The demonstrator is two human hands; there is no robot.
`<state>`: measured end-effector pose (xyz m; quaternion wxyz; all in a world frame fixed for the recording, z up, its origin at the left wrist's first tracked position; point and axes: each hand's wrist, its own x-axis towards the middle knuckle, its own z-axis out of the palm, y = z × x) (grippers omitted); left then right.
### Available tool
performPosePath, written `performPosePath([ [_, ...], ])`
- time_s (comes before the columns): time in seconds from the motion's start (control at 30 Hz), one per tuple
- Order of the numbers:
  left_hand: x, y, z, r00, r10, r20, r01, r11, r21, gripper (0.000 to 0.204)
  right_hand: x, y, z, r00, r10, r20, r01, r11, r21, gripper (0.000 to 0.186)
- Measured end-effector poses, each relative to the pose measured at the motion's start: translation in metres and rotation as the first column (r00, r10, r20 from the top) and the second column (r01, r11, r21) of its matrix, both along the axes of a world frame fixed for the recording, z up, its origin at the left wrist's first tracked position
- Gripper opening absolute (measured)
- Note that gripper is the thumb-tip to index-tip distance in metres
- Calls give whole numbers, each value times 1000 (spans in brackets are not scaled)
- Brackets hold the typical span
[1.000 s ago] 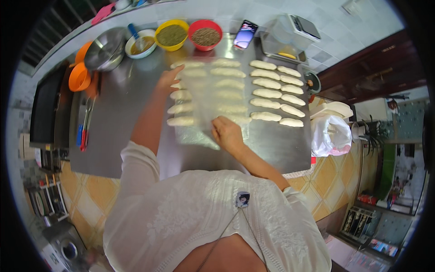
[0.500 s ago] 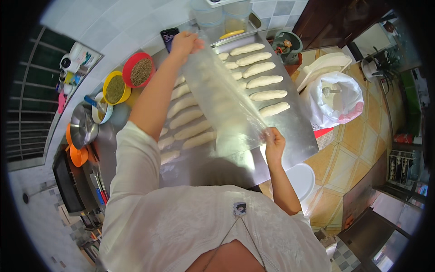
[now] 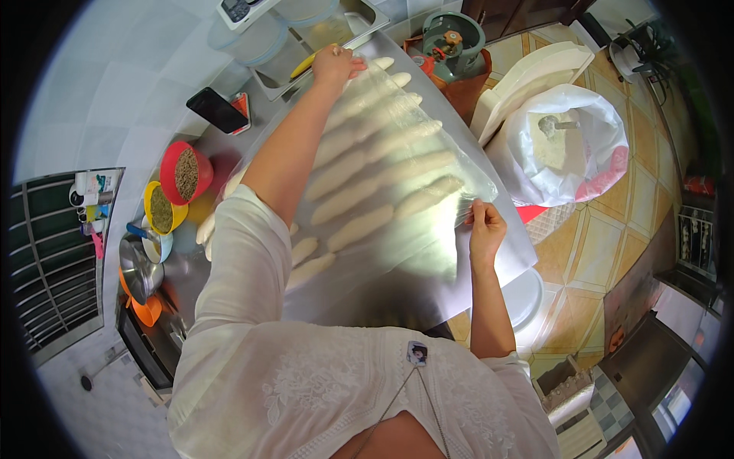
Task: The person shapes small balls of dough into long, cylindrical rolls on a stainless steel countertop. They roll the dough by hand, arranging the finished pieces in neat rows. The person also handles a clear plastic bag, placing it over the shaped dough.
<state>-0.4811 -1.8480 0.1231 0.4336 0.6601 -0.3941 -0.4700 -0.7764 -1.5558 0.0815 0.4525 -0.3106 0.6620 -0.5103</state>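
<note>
A clear plastic sheet (image 3: 472,170) stretches between my hands over rows of long, pale dough rolls (image 3: 304,250) on the metal tabletop (image 3: 511,246). At the table's far side, my left hand (image 3: 336,67) is closed on the sheet's far edge, near a metal tray (image 3: 367,23). The near right corner of the sheet is pinched between the fingers of my right hand (image 3: 485,226). Most rolls show blurred through the plastic. My left arm hides some of the rolls at the left, while a few ends stick out from under the sheet.
At the left stand a red bowl (image 3: 186,173) and a yellow bowl (image 3: 166,208) of dry grains or herbs, beside a metal bowl (image 3: 138,268). A phone (image 3: 218,111) leans near the wall. On the right are an open white sack (image 3: 562,145) and a gas cylinder (image 3: 454,46).
The sheet has spread wider and moved right, now lying over most of the rolls. My right hand has moved right and slightly up. The view has shifted, too.
</note>
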Motion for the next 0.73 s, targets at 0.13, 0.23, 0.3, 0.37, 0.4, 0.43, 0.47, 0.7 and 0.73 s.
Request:
performPosePath([
  [0.13,0,-6,-23,996,41,-81,-46,996,-70,14,-1,-5,-10,996,-62,-71,57,997,-60,24],
  [0.23,-3,-7,-34,984,83,-159,-107,983,-149,12,0,-6,-12,992,-96,-87,87,991,-98,22],
  [0.3,-5,-9,-41,976,82,-202,-125,970,-210,10,0,-7,-13,989,-117,-86,106,988,-113,22],
  [0.37,-7,-10,-52,972,50,-228,-115,952,-283,9,0,-6,-18,990,-121,-76,115,989,-89,21],
  [0.4,-8,-11,-60,971,59,-233,-127,949,-288,9,-1,-7,-24,990,-120,-81,112,989,-92,20],
  [0.43,-10,-13,-67,969,68,-238,-139,946,-293,9,-3,-7,-28,989,-118,-86,109,990,-94,20],
  [0.47,-10,-16,-74,967,78,-243,-151,943,-298,9,-5,-8,-32,990,-117,-83,110,990,-85,20],
  [0.7,-19,-22,-92,976,-67,-205,-3,945,-327,35,-13,-13,-40,990,-128,-54,124,990,-74,17],
  [0.73,-18,-24,-92,981,-97,-170,40,951,-308,44,-14,-14,-41,992,-112,-65,107,991,-75,17],
])
